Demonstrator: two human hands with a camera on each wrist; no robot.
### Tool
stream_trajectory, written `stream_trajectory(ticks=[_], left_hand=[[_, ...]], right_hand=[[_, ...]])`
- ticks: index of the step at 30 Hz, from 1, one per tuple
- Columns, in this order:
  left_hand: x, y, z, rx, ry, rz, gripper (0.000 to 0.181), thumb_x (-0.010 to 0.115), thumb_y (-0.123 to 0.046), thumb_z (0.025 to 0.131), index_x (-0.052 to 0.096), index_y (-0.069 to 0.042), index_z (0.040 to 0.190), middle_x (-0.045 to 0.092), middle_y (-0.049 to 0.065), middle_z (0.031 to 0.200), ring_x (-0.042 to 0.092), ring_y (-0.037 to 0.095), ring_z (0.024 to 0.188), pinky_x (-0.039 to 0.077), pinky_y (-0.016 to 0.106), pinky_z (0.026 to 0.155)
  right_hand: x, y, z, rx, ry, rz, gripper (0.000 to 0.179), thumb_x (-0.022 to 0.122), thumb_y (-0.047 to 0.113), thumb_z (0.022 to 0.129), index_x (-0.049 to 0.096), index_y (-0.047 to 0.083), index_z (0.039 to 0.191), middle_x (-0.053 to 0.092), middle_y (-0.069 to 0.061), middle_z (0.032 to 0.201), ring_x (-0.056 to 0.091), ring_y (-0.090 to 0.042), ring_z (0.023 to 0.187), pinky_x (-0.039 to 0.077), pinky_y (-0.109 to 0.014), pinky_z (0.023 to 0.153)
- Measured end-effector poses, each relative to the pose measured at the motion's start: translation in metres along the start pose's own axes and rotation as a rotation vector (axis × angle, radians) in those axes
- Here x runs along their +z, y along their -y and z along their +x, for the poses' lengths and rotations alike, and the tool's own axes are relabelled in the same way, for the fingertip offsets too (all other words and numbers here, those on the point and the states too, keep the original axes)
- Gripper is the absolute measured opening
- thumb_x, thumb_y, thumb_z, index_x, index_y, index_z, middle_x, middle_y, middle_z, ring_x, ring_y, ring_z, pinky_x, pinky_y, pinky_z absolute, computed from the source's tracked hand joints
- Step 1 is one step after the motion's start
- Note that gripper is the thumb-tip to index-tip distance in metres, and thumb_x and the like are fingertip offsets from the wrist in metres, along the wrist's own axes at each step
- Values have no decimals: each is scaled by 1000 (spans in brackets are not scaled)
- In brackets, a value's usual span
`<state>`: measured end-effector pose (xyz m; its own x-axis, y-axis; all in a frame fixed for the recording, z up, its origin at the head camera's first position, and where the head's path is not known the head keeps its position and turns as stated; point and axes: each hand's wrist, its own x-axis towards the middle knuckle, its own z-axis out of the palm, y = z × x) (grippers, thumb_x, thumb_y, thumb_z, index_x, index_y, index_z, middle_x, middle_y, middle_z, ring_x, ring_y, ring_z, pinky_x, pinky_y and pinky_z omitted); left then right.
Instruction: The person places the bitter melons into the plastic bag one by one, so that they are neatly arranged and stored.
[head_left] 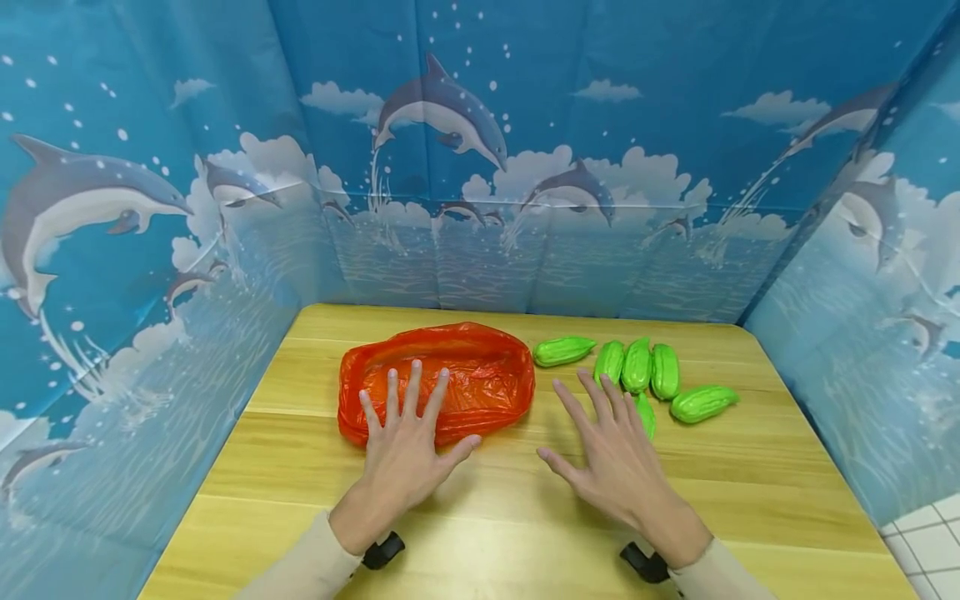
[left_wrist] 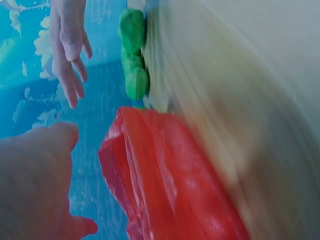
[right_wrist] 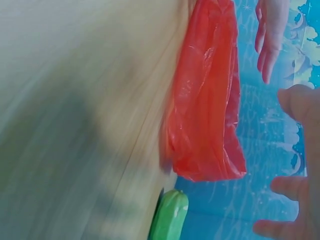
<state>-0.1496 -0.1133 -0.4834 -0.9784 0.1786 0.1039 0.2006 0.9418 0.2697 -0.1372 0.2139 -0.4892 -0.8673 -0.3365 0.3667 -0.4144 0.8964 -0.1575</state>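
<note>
A red plastic bag [head_left: 480,383], its mouth spread wide, lies on the wooden table left of centre; its wall [left_wrist: 165,175] fills the lower middle of the left wrist view. Over the bag's near side hovers my left hand [head_left: 405,458], fingers spread straight and holding nothing. My right hand [head_left: 622,467] is spread too, palm down, with its fingertips overlapping the nearest green vegetables in the head view. Several bright green, ridged, pointed vegetables, like small bitter melons [head_left: 637,367], lie right of the bag. One of them [head_left: 562,351] lies close beside the bag's right end.
The wooden table [head_left: 750,517] backs onto a blue curtain [head_left: 570,267] printed with dolphins, which also hangs along both sides. White floor tiles [head_left: 926,533] show at the lower right. A black band [head_left: 384,550] sits at the left wrist.
</note>
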Motion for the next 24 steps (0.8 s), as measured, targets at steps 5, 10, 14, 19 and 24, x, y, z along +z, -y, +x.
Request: stream_trajectory(ticks=[5, 10, 14, 19, 24], left_hand=[[-3, 15, 7, -45, 11, 15, 110, 56, -90, 104, 15, -35, 189, -3, 13, 198, 3, 57, 182, -6, 93, 136], [-7, 31, 15, -74, 4, 9, 110, 60, -86, 105, 18, -29, 189, 3, 19, 198, 5, 60, 181, -6, 95, 135], [-11, 44, 17, -108, 7, -33, 108, 64, -80, 106, 20, -25, 189, 7, 24, 197, 3, 63, 180, -5, 98, 133], [-16, 59, 20, -160, 51, -75, 106, 66, -71, 109, 19, -20, 189, -1, 29, 195, -6, 66, 178, -7, 100, 130], [-25, 73, 24, -216, 120, -120, 104, 66, -62, 113, 13, -16, 190, -12, 32, 193, -14, 70, 175, -10, 101, 128]], right_hand=[[4, 1, 11, -18, 27, 28, 95, 78, 64, 106, 38, 28, 185, 38, -25, 186, 41, -62, 167, 41, -85, 130], [7, 2, 23, -18, 39, 60, 91, 78, 61, 107, 41, 27, 183, 38, -25, 187, 43, -61, 167, 44, -83, 129], [12, 3, 32, -18, 68, 92, 87, 75, 61, 109, 43, 27, 182, 38, -24, 187, 45, -60, 166, 45, -83, 129], [18, 7, 43, -26, 107, 125, 85, 70, 64, 112, 39, 30, 184, 35, -22, 189, 45, -58, 168, 44, -81, 131], [23, 9, 51, -33, 125, 151, 84, 68, 63, 113, 42, 24, 183, 36, -23, 189, 47, -57, 167, 45, -79, 132]])
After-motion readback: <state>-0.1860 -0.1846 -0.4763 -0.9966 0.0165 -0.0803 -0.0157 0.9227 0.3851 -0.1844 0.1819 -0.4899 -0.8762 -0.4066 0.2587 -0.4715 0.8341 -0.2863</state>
